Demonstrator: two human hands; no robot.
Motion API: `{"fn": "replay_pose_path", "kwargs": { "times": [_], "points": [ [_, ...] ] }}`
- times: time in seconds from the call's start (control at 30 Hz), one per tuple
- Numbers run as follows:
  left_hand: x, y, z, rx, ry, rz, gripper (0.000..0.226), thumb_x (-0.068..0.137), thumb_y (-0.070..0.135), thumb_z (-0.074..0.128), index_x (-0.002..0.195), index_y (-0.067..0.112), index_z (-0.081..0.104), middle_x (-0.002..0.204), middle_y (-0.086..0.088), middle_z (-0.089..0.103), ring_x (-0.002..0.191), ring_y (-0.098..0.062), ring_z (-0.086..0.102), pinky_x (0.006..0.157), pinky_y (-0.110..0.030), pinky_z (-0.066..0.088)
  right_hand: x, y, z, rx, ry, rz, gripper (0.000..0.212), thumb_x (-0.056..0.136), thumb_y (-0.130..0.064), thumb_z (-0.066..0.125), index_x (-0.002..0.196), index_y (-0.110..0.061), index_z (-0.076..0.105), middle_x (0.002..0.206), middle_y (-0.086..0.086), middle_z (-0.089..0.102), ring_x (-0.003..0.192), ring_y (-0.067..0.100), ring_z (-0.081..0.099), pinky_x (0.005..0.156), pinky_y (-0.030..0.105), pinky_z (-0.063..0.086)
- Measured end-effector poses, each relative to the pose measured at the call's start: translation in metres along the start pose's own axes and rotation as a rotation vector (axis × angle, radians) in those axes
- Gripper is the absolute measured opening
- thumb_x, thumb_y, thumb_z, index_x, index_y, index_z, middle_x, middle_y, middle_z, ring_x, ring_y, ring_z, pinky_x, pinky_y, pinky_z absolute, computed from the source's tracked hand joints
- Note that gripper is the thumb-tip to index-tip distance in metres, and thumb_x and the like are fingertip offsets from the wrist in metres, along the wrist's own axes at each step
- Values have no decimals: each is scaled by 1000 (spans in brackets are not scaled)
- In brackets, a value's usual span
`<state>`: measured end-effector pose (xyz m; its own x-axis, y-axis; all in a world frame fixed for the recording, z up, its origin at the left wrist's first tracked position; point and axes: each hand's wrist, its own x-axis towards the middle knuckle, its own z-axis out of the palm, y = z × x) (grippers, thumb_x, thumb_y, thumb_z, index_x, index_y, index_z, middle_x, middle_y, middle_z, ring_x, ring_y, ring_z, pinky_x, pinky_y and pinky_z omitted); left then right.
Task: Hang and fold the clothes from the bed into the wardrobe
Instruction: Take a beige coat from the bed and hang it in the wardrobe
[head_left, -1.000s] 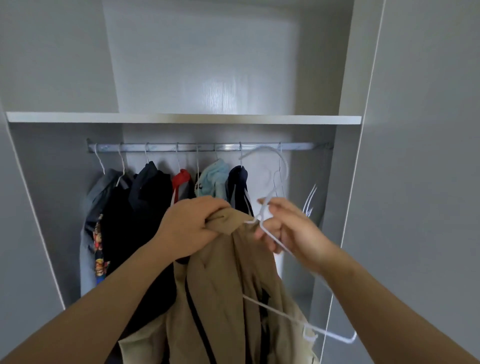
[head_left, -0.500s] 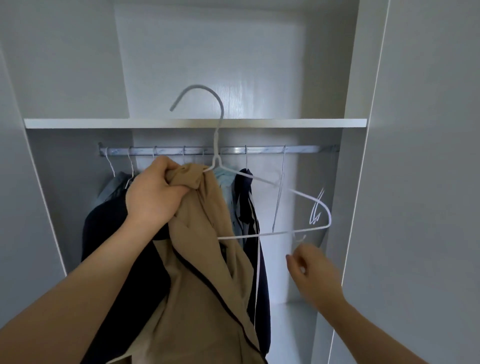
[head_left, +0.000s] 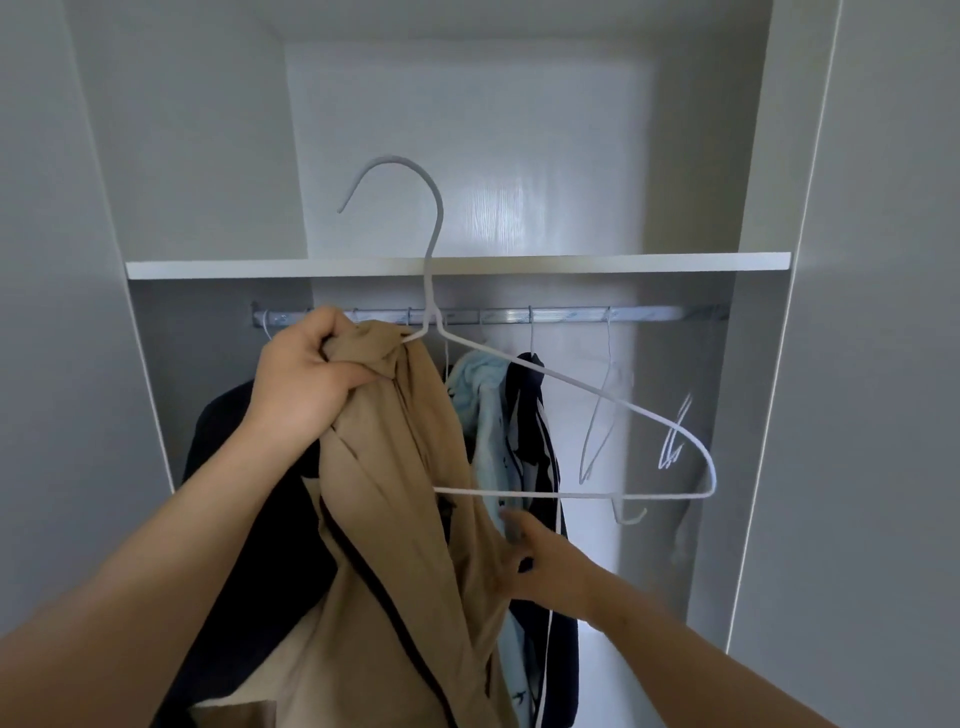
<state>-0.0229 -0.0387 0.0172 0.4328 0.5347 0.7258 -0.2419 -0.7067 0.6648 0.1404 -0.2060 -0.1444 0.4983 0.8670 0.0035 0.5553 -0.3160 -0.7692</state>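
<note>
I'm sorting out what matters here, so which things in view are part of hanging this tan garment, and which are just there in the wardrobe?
In the job: tan garment, gripped by the left hand; white hanger partly inside it; right hand against its side; rail.
Just there: dark garments, light blue garment, empty hangers, shelf.

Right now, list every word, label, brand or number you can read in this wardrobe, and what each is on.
Nothing here reads as text.
Clothes rail: faint bluish marks along it, too blurred to read.
Light blue garment: small dark motifs low down, too small to tell.
Tan garment and white wire hanger: no label or print shows.
</note>
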Motion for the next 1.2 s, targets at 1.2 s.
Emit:
{"fn": "replay_pose_path", "kwargs": {
  "times": [1.2],
  "points": [
    [-52, -34, 42, 713, -179, 385, 15, 67, 18, 55, 59, 18, 42, 55, 1, 48, 47, -22, 52, 41, -26, 36, -11, -79, -52, -932, 508, -141, 20, 96, -17, 38, 114, -10, 31, 89, 7, 61, 66, 30, 51, 48, 31, 23]
  ]
}}
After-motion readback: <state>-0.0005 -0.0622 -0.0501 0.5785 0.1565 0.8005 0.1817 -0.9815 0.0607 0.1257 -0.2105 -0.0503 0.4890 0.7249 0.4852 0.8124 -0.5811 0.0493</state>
